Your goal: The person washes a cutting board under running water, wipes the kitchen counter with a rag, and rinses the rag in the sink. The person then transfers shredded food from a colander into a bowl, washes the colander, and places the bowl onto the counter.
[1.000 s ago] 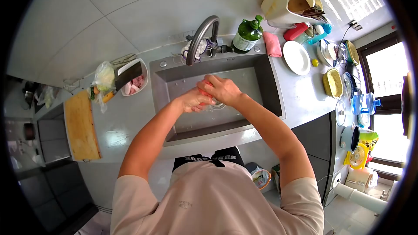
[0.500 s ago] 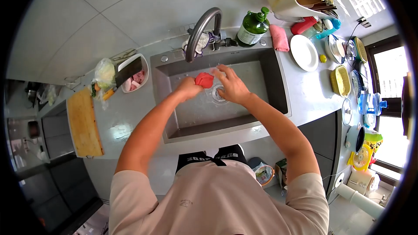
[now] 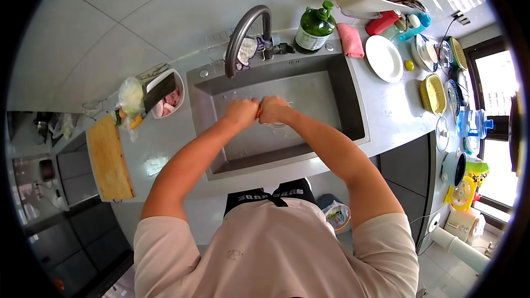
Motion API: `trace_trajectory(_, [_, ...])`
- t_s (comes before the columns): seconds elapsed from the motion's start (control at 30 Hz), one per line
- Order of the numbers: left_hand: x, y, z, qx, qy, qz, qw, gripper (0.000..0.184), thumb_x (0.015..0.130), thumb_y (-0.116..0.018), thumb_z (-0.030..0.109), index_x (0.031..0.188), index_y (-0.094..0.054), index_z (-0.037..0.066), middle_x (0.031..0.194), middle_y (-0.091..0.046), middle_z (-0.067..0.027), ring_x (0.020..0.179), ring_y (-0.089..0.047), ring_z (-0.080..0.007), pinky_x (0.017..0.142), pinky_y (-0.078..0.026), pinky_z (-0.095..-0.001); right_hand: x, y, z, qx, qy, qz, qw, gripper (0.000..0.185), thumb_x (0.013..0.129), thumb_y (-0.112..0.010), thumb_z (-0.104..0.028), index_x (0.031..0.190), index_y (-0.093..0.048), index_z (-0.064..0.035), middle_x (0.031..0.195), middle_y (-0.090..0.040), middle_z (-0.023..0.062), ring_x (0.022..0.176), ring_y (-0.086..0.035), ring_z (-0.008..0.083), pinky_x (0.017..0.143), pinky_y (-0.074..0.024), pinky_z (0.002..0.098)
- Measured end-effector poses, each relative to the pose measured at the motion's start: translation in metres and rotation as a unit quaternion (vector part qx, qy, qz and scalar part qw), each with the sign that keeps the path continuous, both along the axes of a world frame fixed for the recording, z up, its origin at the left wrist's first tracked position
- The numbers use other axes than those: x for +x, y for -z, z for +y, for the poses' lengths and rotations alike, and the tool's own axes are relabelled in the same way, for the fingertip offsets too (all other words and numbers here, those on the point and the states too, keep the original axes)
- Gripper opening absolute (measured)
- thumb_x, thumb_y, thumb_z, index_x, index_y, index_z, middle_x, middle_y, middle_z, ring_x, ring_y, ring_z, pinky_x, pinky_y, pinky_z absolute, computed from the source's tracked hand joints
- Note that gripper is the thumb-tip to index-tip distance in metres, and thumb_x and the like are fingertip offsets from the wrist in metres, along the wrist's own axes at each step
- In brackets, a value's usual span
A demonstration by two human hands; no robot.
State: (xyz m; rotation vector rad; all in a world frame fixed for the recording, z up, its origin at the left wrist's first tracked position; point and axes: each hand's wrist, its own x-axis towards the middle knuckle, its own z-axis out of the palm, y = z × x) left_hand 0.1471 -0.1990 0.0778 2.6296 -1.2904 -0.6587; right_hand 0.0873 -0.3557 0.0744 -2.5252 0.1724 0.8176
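Over the sink (image 3: 346, 94), my left hand (image 3: 241, 113) and my right hand (image 3: 274, 109) are side by side, both closed in fists. Between them shows a thin strip of a crumpled red cloth (image 3: 259, 111); the rest is hidden inside my fingers. The dark grey faucet (image 3: 236, 44) arches above the sink just behind my hands, and no running water shows from it. Part of the drain (image 3: 279, 125) is visible below my right hand. A white and purple cloth (image 3: 247, 52) hangs behind the faucet.
Left on the counter are a wooden cutting board (image 3: 109, 157), a bagged vegetable (image 3: 131, 95) and a white container of meat (image 3: 181, 96) with a cleaver (image 3: 160, 92) across it. Rightward are a green pump bottle (image 3: 316, 30), a pink cloth (image 3: 350, 41) and a white plate (image 3: 384, 59).
My right hand, earlier open beside the cloth, has moved left and closed on it. Now both fists cover the cloth, which was mostly visible in my left hand before.
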Motion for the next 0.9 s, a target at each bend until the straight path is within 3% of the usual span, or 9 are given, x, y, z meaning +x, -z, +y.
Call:
trace_trajectory(0.17, [-0.002,-0.006,0.015,-0.008,0.107,-0.054,0.993,0.019,0.082,-0.075,0.016,0.099,-0.07,0.008,0.089,-0.076,-0.0246,0.086,-0.077,-0.042,0.071,-0.061,-0.0528,-0.018,0.026,-0.003,0.246,0.096,0.226,0.938,0.06,0.066,-0.087,-0.023,0.12,-0.07,-0.0043,0.098,-0.076,0.0217,0.093,-0.076,0.04,0.08,-0.0617,0.0477])
trace_trajectory(0.3, [0.008,0.018,0.035,-0.054,-0.012,0.02,0.998,0.02,0.087,-0.077,0.021,0.099,-0.065,0.011,0.071,-0.071,-0.015,0.061,-0.073,-0.0311,0.055,-0.056,-0.0457,-0.066,-0.018,-0.019,0.096,-0.001,-0.306,0.947,0.084,0.072,-0.085,-0.014,0.149,-0.051,-0.0146,0.121,-0.07,0.0156,0.098,-0.073,0.04,0.08,-0.0634,0.0453])
trace_trajectory(0.37, [0.012,-0.026,0.027,0.062,-0.291,0.581,0.758,0.022,0.096,-0.074,0.026,0.086,-0.058,0.016,0.056,-0.049,0.0001,0.041,-0.049,-0.013,0.038,-0.037,-0.0319,-0.074,-0.027,-0.027,0.055,-0.071,-0.457,0.885,0.089,0.075,-0.082,-0.011,0.155,-0.044,-0.0178,0.13,-0.066,0.0135,0.101,-0.071,0.0396,0.081,-0.0639,0.0448])
trace_trajectory(0.47, [-0.005,-0.044,0.02,0.086,-0.221,0.759,0.607,0.031,0.101,-0.071,0.025,0.08,-0.05,0.02,0.056,-0.032,0.0086,0.042,-0.027,-0.0028,0.037,-0.018,-0.0235,-0.07,-0.031,-0.028,0.026,-0.195,-0.535,0.822,0.071,0.081,-0.077,-0.01,0.148,-0.053,-0.0172,0.143,-0.057,0.0111,0.103,-0.071,0.033,0.079,-0.0648,0.0457])
trace_trajectory(0.63, [-0.025,-0.066,0.017,0.097,-0.212,0.73,0.643,0.032,0.098,-0.074,0.026,0.082,-0.047,0.02,0.057,-0.03,0.0084,0.042,-0.024,-0.0041,0.038,-0.015,-0.0246,-0.038,-0.048,-0.021,-0.045,-0.321,-0.489,0.81,0.029,0.086,-0.072,-0.023,0.114,-0.075,-0.0158,0.105,-0.072,0.0066,0.093,-0.075,0.022,0.066,-0.0633,0.0421])
trace_trajectory(0.7, [-0.017,-0.057,0.014,0.049,-0.205,0.474,0.855,0.02,0.093,-0.076,0.026,0.087,-0.061,0.014,0.056,-0.052,-0.0015,0.041,-0.047,-0.0167,0.039,-0.035,-0.0343,-0.033,-0.056,-0.005,-0.089,-0.262,-0.409,0.869,0.026,0.088,-0.072,-0.025,0.111,-0.076,-0.015,0.1,-0.075,0.007,0.095,-0.077,0.0245,0.069,-0.0635,0.0421])
trace_trajectory(0.77, [-0.005,-0.023,0.013,-0.013,-0.11,0.277,0.954,0.016,0.091,-0.075,0.025,0.092,-0.068,0.011,0.067,-0.064,-0.0093,0.054,-0.061,-0.0253,0.049,-0.045,-0.04,-0.024,-0.068,0.01,-0.136,-0.201,-0.325,0.914,0.024,0.089,-0.071,-0.028,0.108,-0.078,-0.0141,0.096,-0.077,0.0075,0.096,-0.078,0.0269,0.072,-0.0636,0.0421])
trace_trajectory(0.8, [-0.002,-0.012,0.015,-0.068,-0.012,0.067,0.995,0.019,0.089,-0.074,0.025,0.097,-0.075,0.008,0.078,-0.075,-0.0171,0.066,-0.074,-0.0338,0.058,-0.056,-0.0457,-0.02,-0.076,0.019,-0.122,-0.131,-0.232,0.956,0.026,0.088,-0.072,-0.027,0.109,-0.078,-0.0133,0.1,-0.078,0.0109,0.1,-0.078,0.0297,0.077,-0.0635,0.0432])
trace_trajectory(0.9, [0.003,-0.068,0.007,0.078,0.027,-0.008,0.997,0.029,0.085,-0.076,0.027,0.108,-0.08,0.011,0.096,-0.078,-0.0237,0.089,-0.077,-0.0415,0.076,-0.061,-0.0522,-0.018,-0.084,0.03,-0.076,0.009,-0.09,0.993,0.029,0.089,-0.072,-0.026,0.112,-0.078,-0.0106,0.109,-0.079,0.0179,0.106,-0.076,0.0352,0.086,-0.0625,0.046])
